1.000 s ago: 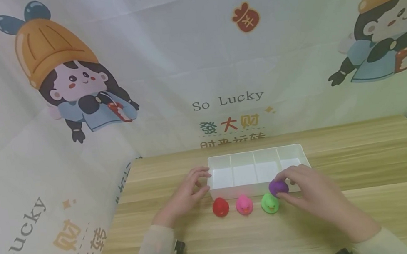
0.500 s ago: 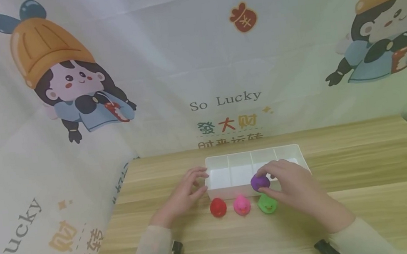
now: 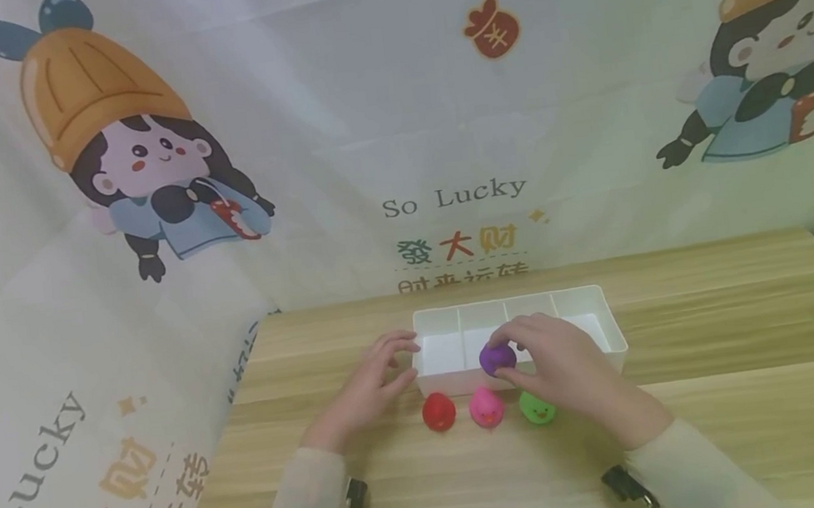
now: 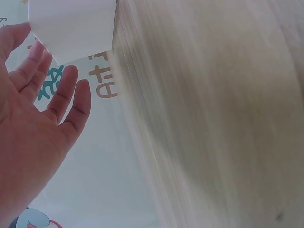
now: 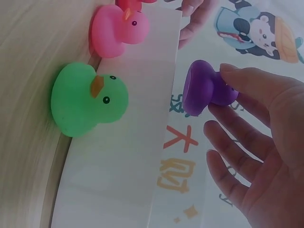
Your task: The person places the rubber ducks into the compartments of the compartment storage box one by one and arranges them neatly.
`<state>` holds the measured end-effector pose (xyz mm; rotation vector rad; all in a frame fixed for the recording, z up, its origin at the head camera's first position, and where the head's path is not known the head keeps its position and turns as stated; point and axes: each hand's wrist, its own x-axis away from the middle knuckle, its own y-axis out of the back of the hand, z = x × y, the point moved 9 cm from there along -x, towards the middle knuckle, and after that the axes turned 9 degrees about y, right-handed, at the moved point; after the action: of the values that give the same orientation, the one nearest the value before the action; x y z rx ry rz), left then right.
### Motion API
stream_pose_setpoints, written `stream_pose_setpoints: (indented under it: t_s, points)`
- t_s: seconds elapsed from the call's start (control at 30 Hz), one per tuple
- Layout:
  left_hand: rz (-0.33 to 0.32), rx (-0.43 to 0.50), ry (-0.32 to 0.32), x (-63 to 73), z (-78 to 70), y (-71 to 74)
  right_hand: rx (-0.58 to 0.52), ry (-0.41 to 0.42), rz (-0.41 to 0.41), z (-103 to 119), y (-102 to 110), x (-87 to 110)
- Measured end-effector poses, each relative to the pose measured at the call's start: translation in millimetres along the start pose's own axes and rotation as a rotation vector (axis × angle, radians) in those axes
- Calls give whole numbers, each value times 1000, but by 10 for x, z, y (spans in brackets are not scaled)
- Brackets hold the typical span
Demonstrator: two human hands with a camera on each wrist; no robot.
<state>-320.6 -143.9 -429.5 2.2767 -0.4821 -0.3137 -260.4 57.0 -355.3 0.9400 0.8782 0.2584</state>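
Observation:
My right hand (image 3: 558, 358) pinches a purple rubber duck (image 5: 202, 88) between thumb and fingers, above the front wall of a white divided box (image 3: 444, 384). In the head view the duck overlaps the second compartment from the left. My left hand (image 3: 372, 384) is at the box's left end, fingers spread and fairly straight, fingertips right at its wall; the left wrist view shows the same hand (image 4: 42, 109) beside the white box end (image 4: 76, 28). Along the front of the box stand a red duck (image 3: 438, 412), a pink duck (image 3: 486, 407) and a green duck (image 5: 88, 99).
The box and ducks rest on a wood-grain table (image 3: 731, 318). Behind it hangs a pale printed cloth (image 3: 332, 128) with cartoon figures and lettering. A black wrist mount (image 3: 627, 487) shows at the right sleeve, another mount (image 3: 356, 494) at the left.
My right hand has carried the purple duck leftward and slightly away, from near the green duck to over the box's front wall. The left hand stays at the box's left end.

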Motion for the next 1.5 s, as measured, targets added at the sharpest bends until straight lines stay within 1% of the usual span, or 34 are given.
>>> stream_pose_setpoints:
  t_s: [0.17, 0.3, 0.43, 0.53, 0.7, 0.9, 1.03, 1.13, 1.3, 1.4, 1.5]
  points:
    - [-8, -4, -13, 5, -21, 19, 11, -13, 10, -17, -60, -105]
    - [-10, -5, 10, 10, -2, 34, 34, -13, 36, -10, -129, -195]
    - [7, -18, 34, -1, 32, 8, 50, -22, 54, -11, -197, -262]
    - [19, -17, 31, -11, 35, -17, 54, -38, 64, -28, -244, -299]
    - [18, -6, 21, -17, 20, -25, 44, -30, 57, -35, -287, -371]
    - [4, -6, 26, -10, 4, -3, 53, -27, 49, -61, -324, -461]
    - [12, -12, 39, 2, 11, -3, 30, -43, 61, -78, -367, -497]
    - [8, -13, 32, 7, 2, 5, 22, -56, 65, -82, -406, -515]
    - [-10, -14, 17, 6, -4, 14, 52, -62, 61, -75, -475, -532]
    - [-14, -21, 24, 4, 9, 11, 73, -69, 53, -83, -501, -533]
    - [-9, -21, 28, 2, 11, 3, 66, -70, 44, -87, -521, -537]
